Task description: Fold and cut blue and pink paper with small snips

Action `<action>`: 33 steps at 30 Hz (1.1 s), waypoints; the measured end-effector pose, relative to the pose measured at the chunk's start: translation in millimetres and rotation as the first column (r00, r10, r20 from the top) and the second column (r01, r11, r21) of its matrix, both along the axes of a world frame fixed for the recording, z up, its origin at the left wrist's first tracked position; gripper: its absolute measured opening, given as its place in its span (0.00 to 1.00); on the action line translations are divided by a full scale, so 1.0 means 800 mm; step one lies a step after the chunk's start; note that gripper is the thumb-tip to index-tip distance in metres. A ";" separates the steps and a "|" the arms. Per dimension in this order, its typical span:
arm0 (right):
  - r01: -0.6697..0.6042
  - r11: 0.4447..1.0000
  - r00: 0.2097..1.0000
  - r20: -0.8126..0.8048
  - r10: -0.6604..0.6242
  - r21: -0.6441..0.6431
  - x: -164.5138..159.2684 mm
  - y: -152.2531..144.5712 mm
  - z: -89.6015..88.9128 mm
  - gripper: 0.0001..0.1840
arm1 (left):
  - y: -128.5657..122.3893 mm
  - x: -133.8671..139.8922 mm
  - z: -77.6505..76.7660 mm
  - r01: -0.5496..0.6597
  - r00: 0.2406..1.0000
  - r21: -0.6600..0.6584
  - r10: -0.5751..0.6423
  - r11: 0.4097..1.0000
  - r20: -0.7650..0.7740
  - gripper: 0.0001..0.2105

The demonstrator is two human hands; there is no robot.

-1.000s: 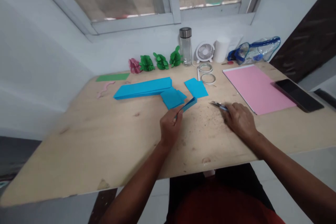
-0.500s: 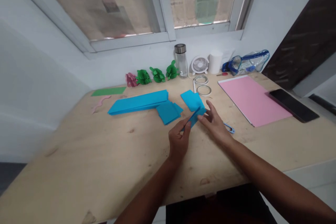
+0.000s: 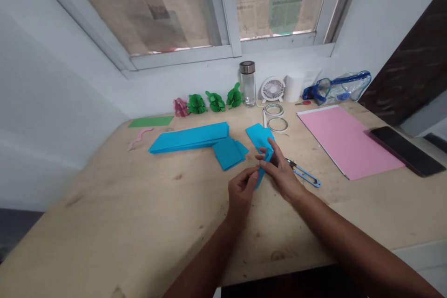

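A small folded piece of blue paper (image 3: pixel 261 174) is held above the wooden table between both hands. My left hand (image 3: pixel 242 191) pinches its lower end, thumb on top. My right hand (image 3: pixel 282 172) grips the upper end between thumb and fingers. Just behind the hands lie loose blue paper pieces (image 3: pixel 256 135), partly covered by my right hand. To the left sit a pile of blue squares (image 3: pixel 228 152) and a stack of long blue strips (image 3: pixel 188 137). Blue-handled thread snips (image 3: pixel 307 176) lie beside my right wrist.
Along the wall stand green paper shapes (image 3: pixel 215 101), a pink one (image 3: pixel 180 107), a glass bottle (image 3: pixel 248 86), a small fan (image 3: pixel 273 89) and a clear pouch (image 3: pixel 344 88). Tape rolls (image 3: pixel 277 124) lie in front. Pink paper (image 3: pixel 349 144) and a phone (image 3: pixel 407 150) are at right.
The folded blue paper is turned more upright and appears narrower. My right fingers have closed further round its upper end. The thread snips show more fully as the view shifted.
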State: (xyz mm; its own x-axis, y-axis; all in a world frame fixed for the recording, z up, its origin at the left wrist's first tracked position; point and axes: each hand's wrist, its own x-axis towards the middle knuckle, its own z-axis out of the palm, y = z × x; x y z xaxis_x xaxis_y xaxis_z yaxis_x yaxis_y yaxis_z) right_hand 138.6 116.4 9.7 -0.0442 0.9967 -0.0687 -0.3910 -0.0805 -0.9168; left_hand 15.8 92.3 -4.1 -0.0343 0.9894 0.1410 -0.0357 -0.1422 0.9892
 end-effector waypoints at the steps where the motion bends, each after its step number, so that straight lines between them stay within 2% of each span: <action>1: -0.017 1.000 1.000 -0.019 0.017 0.009 0.001 0.001 -0.002 0.43 | 0.002 -0.001 0.000 0.004 0.999 -0.033 -0.003 0.999 0.041 0.12; 6: -0.090 0.995 0.982 -0.162 0.094 0.029 0.002 0.002 -0.004 0.39 | 0.008 -0.004 -0.003 0.104 0.975 -0.206 -0.059 0.973 0.213 0.12; 9: -0.117 0.993 0.971 -0.210 0.116 0.005 0.002 0.001 0.000 0.40 | 0.009 -0.004 -0.003 0.126 0.971 -0.252 -0.067 0.960 0.231 0.12; 16: -0.133 0.989 0.964 -0.241 0.114 -0.065 0.007 -0.001 -0.001 0.42 | 0.009 -0.007 -0.004 0.100 0.972 -0.276 -0.035 0.956 0.231 0.11; 27: -0.130 0.990 0.967 -0.229 0.116 -0.048 0.005 -0.002 0.000 0.41 | 0.007 -0.006 0.006 0.116 0.974 -0.277 -0.054 0.954 0.220 0.09; 33: -0.126 0.990 0.963 -0.247 0.105 -0.068 0.007 -0.003 -0.003 0.40 | 0.006 -0.006 0.006 0.048 0.986 -0.272 -0.002 0.961 0.168 0.09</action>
